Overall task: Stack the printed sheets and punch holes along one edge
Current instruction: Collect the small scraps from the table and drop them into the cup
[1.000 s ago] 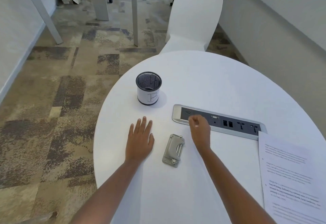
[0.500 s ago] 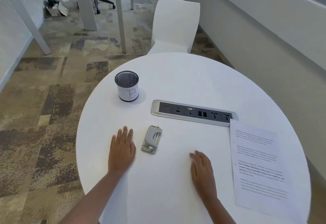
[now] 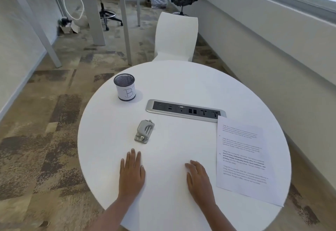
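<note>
Printed sheets [image 3: 243, 158] lie as a pile on the right side of the round white table [image 3: 181, 85], their far corner over the end of the socket strip. A small grey metal hole punch [image 3: 144, 133] sits near the table's middle-left. My left hand [image 3: 131, 173] rests flat on the table, fingers straight, a little nearer to me than the punch. My right hand [image 3: 199, 178] also lies flat on the table, just left of the sheets and not touching them. Neither hand holds anything.
A black mesh pen cup [image 3: 125, 89] labelled "B" stands at the far left of the table. A silver socket strip [image 3: 185, 110] is set into the tabletop. A white chair [image 3: 175, 37] stands behind the table, with desks and office chairs farther back.
My right hand has drawn back from the socket strip to lie flat near the table's front. My left hand has slid back from beside the punch. The view has tilted up.
</note>
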